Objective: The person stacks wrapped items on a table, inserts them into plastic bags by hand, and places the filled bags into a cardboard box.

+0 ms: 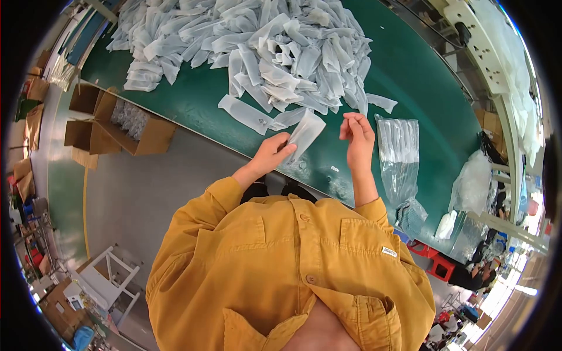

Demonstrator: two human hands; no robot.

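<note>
1. The left arm point(202, 213) bends at the elbow and slants forward and inward, its mustard sleeve ending above the bare wrist point(244, 175).
2. The left hand point(269, 154) is over the near edge of the desk point(436, 102), back of the hand upward, thumb stretched forward and the fingers bent to meet it in a light pinch.
3. The right arm point(374, 209) reaches nearly straight forward across that same edge, its forearm bare beyond the cuff.
4. The right hand point(359, 140) hangs above the desk, empty, fingers loosely curled inward, well apart from the left hand.
</note>
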